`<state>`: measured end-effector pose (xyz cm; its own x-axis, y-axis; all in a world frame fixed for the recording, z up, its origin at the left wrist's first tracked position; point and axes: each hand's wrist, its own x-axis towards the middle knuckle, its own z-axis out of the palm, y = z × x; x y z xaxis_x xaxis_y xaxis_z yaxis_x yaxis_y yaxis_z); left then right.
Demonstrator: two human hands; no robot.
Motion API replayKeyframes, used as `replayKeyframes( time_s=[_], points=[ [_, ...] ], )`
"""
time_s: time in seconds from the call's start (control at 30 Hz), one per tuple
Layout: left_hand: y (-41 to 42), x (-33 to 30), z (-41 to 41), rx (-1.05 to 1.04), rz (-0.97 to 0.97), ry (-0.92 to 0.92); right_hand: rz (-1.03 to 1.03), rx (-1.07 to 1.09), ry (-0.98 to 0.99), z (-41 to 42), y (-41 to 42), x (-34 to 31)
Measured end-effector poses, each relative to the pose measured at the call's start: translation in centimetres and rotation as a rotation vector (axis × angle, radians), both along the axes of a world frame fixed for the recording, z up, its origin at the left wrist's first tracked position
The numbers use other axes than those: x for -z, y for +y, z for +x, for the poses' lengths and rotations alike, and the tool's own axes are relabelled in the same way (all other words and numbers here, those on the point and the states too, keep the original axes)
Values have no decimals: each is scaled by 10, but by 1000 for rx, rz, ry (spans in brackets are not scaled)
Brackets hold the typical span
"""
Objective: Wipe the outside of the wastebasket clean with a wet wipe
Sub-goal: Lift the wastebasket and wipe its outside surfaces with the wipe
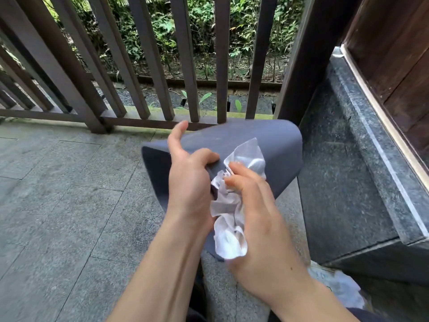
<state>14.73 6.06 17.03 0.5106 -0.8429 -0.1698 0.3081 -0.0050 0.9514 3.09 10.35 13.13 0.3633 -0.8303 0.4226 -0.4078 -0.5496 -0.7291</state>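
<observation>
Your left hand (189, 180) grips the grey wastebasket (255, 145), which lies tipped on its side and held up off the stone-tiled floor (69, 194). The fingers curl over its near edge and the thumb sticks up free above its flat side. The wastebasket's closed end points away from you toward the railing (148, 66), and its rounded side faces right toward the dark stone ledge (348, 159).

Your right hand (257, 219) is closed around a crumpled white wet wipe (228, 231). The fingertips pinch the upper part of it against the wastebasket's outer surface, and the rest of the wipe hangs bunched between your two hands, down past the right palm. A thin clear piece (249, 154) lies on the grey wall just above your right fingers; whether it belongs to the wipe or is a bit of plastic wrapper, you cannot tell from here, as this part is blurred.

Behind the wastebasket stand the dark wooden bars of the railing, with green plants (162, 31) and gravel beyond them. To the right, above the stone ledge, runs a dark wooden door frame (394, 66). Near the lower right, beside your right forearm, lies a crinkled clear plastic bag (341, 287) on the floor.
</observation>
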Motion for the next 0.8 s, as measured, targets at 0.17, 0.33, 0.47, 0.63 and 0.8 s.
replayKeyframes(
  time_s=[0.17, 0.33, 0.47, 0.63, 0.8],
  points=[
    [1, -10, 9, -47, -123, 289, -150, 84, 119, 12, -2, -7],
    [2, -10, 16, -10, -112, 451, -159, 84, 151, 23, -11, -9],
    [-2, -8, 16, -50, -99, 463, -83, 27, 54, 24, -8, -6],
    [-4, -5, 22, -93, -113, 406, -79, -21, 29, 27, 8, 3],
    [-9, -2, 28, -109, -108, 292, -109, -68, 53, 24, 19, 15]
  ],
)
